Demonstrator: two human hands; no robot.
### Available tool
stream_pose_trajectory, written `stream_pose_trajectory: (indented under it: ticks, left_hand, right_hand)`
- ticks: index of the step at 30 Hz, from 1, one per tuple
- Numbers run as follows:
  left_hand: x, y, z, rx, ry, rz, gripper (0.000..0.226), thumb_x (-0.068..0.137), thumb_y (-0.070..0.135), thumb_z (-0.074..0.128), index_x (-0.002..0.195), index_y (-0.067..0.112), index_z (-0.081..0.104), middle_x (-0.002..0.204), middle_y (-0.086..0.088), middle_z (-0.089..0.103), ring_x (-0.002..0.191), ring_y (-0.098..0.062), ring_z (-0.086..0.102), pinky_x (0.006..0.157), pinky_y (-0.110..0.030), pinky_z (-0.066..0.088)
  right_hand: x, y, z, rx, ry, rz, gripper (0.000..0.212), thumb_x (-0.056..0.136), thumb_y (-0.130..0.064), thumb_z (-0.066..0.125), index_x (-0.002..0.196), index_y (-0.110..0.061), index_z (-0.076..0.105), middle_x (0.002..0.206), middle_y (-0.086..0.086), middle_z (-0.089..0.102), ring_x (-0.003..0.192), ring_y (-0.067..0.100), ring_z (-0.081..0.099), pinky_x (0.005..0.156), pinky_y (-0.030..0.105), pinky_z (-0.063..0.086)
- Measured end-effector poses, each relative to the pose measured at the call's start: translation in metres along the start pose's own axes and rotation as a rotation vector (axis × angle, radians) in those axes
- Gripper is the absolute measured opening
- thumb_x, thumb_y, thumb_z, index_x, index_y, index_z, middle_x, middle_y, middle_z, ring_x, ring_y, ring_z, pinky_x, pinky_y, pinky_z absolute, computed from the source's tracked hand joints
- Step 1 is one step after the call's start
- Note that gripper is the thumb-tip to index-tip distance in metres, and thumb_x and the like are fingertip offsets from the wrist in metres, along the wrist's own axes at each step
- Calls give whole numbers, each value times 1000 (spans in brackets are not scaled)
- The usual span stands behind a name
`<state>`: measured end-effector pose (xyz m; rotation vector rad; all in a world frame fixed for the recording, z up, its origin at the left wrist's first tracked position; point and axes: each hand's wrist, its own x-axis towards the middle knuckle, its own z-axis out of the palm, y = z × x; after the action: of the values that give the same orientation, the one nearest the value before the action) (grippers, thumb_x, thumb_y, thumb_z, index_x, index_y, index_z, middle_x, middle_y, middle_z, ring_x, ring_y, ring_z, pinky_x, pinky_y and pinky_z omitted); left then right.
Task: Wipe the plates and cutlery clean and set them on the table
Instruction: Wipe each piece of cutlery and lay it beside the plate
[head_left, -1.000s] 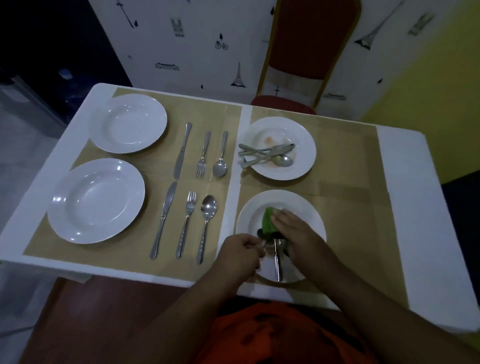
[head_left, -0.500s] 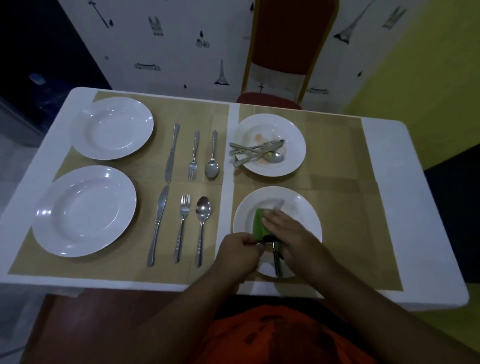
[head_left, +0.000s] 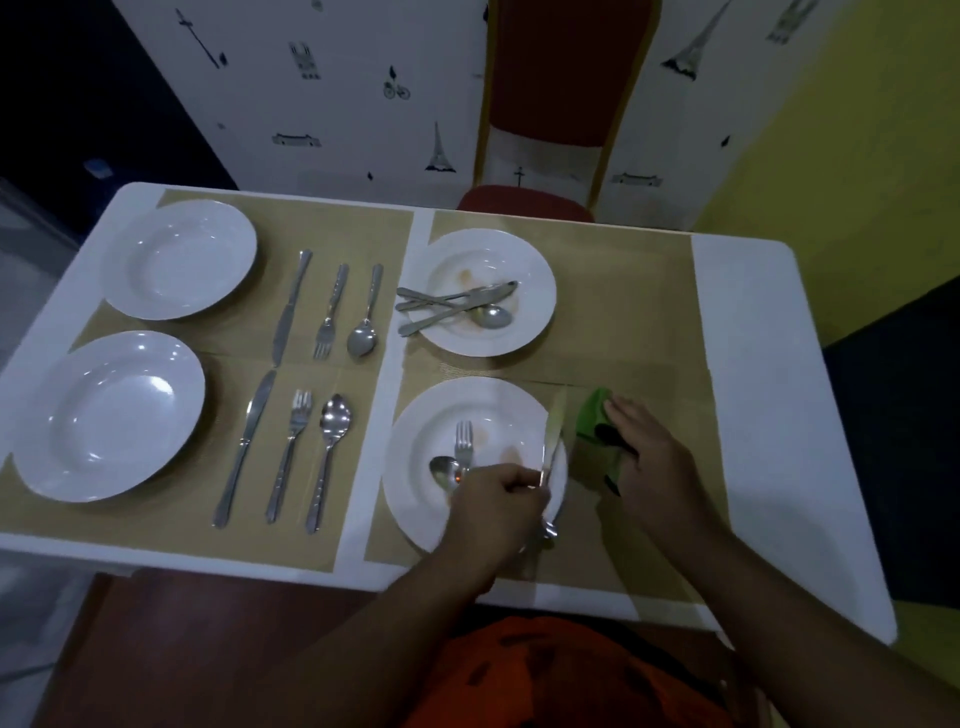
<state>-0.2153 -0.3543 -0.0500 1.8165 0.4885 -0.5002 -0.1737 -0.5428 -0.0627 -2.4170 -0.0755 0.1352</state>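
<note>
My left hand (head_left: 496, 506) grips a table knife (head_left: 553, 434) by its handle over the right rim of the near right plate (head_left: 415, 467), blade pointing away from me. A fork (head_left: 464, 441) and a spoon (head_left: 444, 470) lie in that stained plate. My right hand (head_left: 652, 457) rests on a green cloth (head_left: 597, 421) on the mat just right of the plate, fingers laid over it. The far right plate (head_left: 530, 270) is stained and holds a pile of cutlery (head_left: 457, 306).
Two white plates (head_left: 179, 257) (head_left: 111, 415) sit on the left mats, with two rows of knife, fork and spoon (head_left: 327, 312) (head_left: 291, 452) beside them. A red chair (head_left: 524, 202) stands at the far side. The bare white table (head_left: 769, 415) shows at the right.
My right hand took the green cloth off the knife and plate and set it down on the mat to the right. The left hand keeps the knife, its blade now uncovered.
</note>
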Motion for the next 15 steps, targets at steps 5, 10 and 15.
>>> stream_pose_trajectory:
  ticks: [5, 10, 15]
  left_hand:
    - [28, 23, 74, 209, -51, 77, 17, 85, 20, 74, 101, 14, 78, 96, -5, 77, 85, -17, 71, 80, -28, 57]
    - [46, 21, 122, 409, -26, 56, 16, 85, 14, 71, 99, 11, 78, 101, -5, 75, 91, -16, 67, 74, -18, 45]
    - [52, 10, 134, 583, 46, 77, 18, 81, 11, 72, 99, 11, 66, 99, -8, 71, 92, -25, 66, 72, -25, 45]
  right_hand:
    - [-12, 51, -22, -23, -8, 59, 68, 77, 21, 41, 138, -8, 44, 148, 6, 38, 140, 20, 29, 116, 33, 24]
    - [-20, 88, -29, -43, -76, 42, 66, 80, 19, 40, 140, -9, 41, 150, 4, 34, 142, 17, 25, 116, 28, 18]
    - [-21, 109, -20, -50, -199, -6, 64, 84, 13, 38, 142, -13, 36, 154, 3, 28, 143, 12, 16, 114, 21, 8]
